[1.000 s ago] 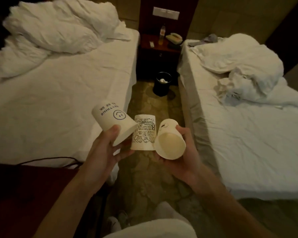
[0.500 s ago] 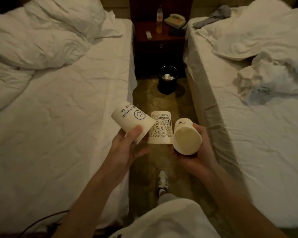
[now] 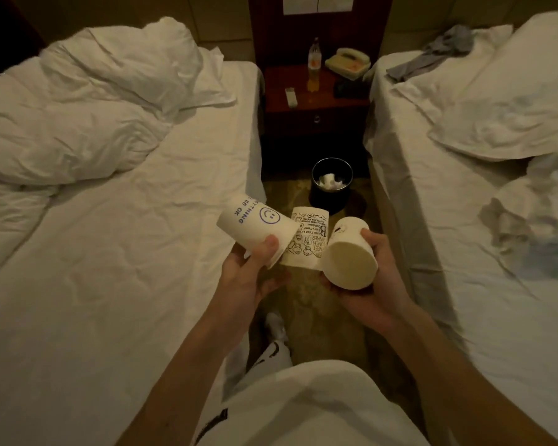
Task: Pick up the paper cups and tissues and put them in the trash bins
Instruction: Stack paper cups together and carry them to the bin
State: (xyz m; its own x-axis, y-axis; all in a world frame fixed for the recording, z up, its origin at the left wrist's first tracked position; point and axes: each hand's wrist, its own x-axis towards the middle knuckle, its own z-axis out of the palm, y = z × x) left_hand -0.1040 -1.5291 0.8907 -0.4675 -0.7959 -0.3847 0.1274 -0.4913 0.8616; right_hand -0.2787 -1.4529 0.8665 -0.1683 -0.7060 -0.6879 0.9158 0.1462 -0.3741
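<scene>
- Left hand (image 3: 252, 275) grips the smiley cup (image 3: 255, 226); right hand (image 3: 377, 284) grips the plain cup (image 3: 348, 255); a printed cup (image 3: 306, 243) sits between them, holder unclear.
- Bin (image 3: 331, 185) stands farther off, before the nightstand (image 3: 316, 117).
- Advice: step close and release each cup right over the rim.

Black trash bin (image 3: 328, 201) on patterned floor (image 3: 282, 196); bottle (image 3: 313, 64) and telephone (image 3: 347, 62) on nightstand (image 3: 316, 103); rumpled duvet (image 3: 78, 123) on left bed (image 3: 142, 268).

two unmade beds in white linen, the left bed (image 3: 126, 252) and the right bed (image 3: 464, 226), flank a narrow strip of patterned floor (image 3: 316, 317). between their heads stands a dark wooden nightstand (image 3: 316, 119) (a bottle (image 3: 313, 64) and a telephone (image 3: 347, 62) sit on top). dim yellowish light.
</scene>
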